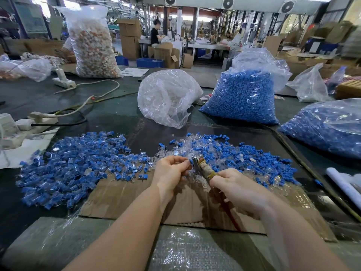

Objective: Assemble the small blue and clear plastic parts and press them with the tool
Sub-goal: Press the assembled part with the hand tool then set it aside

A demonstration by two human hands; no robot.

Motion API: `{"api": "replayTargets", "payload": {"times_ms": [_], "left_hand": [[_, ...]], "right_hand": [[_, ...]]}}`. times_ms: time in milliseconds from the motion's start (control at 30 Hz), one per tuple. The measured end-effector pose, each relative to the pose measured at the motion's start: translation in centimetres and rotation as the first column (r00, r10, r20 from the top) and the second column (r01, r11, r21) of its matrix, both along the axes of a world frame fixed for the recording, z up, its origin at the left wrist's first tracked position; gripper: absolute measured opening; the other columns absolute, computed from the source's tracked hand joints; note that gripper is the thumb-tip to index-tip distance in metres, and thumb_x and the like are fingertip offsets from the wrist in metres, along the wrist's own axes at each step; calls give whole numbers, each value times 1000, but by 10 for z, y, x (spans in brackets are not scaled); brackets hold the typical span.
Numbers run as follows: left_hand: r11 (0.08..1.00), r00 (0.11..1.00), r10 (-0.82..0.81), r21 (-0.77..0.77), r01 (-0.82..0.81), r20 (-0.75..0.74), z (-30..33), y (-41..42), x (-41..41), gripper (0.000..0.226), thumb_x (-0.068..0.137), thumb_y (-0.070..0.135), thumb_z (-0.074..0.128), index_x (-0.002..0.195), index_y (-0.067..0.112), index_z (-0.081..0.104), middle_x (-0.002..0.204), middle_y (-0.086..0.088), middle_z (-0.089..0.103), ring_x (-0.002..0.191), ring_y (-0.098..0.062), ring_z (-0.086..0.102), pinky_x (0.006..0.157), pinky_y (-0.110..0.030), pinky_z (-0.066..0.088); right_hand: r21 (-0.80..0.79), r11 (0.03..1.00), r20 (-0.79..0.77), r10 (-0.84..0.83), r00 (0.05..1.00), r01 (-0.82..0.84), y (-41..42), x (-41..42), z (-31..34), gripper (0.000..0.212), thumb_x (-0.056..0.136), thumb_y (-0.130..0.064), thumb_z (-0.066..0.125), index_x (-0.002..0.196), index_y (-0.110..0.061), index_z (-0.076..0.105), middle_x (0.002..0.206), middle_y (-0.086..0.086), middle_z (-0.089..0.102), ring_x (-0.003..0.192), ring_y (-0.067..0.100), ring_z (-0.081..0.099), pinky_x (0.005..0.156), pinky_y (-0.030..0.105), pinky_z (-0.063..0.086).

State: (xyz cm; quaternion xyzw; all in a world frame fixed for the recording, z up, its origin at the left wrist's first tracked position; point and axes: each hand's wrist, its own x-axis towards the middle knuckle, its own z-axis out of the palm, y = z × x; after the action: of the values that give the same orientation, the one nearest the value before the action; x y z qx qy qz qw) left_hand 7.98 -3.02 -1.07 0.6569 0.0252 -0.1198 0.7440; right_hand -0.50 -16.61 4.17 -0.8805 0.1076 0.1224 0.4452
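- Your left hand (172, 169) has its fingers curled and pinches a small blue and clear part (190, 161) between thumb and fingertips.
- Your right hand (234, 187) is closed around the handle of the tool (203, 168), which is wrapped in worn tape; a red part of the handle shows below your palm.
- The metal head of the tool is just beside the pinched part, at your left fingertips; if it touches the part, I cannot tell.
- Both hands are above a flat sheet of cardboard (121, 194) that lies on the dark counter (27, 94).
- To your left on the cardboard lies a wide pile of blue and clear pieces (70, 163).
- Behind your hands and to your right lies a mixed heap of loose blue parts and clear parts (244, 155).
- Farther back on the counter stand a clear bag with transparent pieces (166, 96) and, to its right, a full bag of blue pieces (242, 96).
- Another bag of blue pieces (328, 130) lies at the right edge.
- At the left of the counter you have white power strips (25, 124) with cables.
- A tall bag with orange and white pieces (93, 44) stands far at the back left.
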Motion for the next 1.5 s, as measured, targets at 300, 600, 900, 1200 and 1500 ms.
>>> {"api": "replayTargets", "payload": {"times_ms": [300, 600, 900, 1200, 1500], "left_hand": [[999, 999, 35, 22, -34, -27, -3, -5, 5, 3, 86, 3, 63, 85, 5, 65, 63, -4, 64, 47, -5, 56, 45, -16, 47], [998, 998, 57, 8, -57, -7, 0, -8, 1, 3, 87, 3, 61, 87, 4, 64, 64, -4, 63, 47, -4, 56, 47, -15, 48], [997, 999, 49, 59, -48, -6, 6, -7, -2, 3, 87, 4, 61, 86, 5, 64, 63, -5, 63, 46, -5, 56, 46, -16, 47], [998, 997, 67, 19, -67, -25, 8, -9, -5, 3, 87, 3, 61, 88, 3, 64, 68, -6, 63, 49, -5, 56, 48, -14, 48], [997, 997, 68, 28, -67, -23, 7, -10, -10, 5, 87, 2, 60, 89, 6, 63, 74, -7, 63, 57, -8, 55, 51, -15, 49]], "right_hand": [[-76, 995, -80, 64, 995, -70, -5, 3, 3, 9, 81, -8, 47, 76, -15, 43, 80, 9, 48, 70, 20, 47, 63, 32, 37], [-101, 989, -90, 100, 991, -109, -8, 1, 12, 8, 83, -9, 46, 88, -15, 47, 88, 6, 49, 72, 17, 49, 54, 26, 34], [-58, 992, -72, 105, 992, -109, -7, -2, 11, 6, 84, -7, 45, 84, -13, 45, 88, 9, 47, 74, 20, 48, 59, 28, 36], [-58, 989, -66, 135, 989, -138, -6, -3, 11, 8, 88, -7, 42, 84, -12, 46, 87, 10, 46, 75, 21, 46, 66, 33, 36], [-388, 902, -36, 191, 981, -190, 3, -5, 11, 18, 97, -20, 35, 80, -18, 39, 91, -1, 46, 73, 11, 42, 63, 26, 36]]}}
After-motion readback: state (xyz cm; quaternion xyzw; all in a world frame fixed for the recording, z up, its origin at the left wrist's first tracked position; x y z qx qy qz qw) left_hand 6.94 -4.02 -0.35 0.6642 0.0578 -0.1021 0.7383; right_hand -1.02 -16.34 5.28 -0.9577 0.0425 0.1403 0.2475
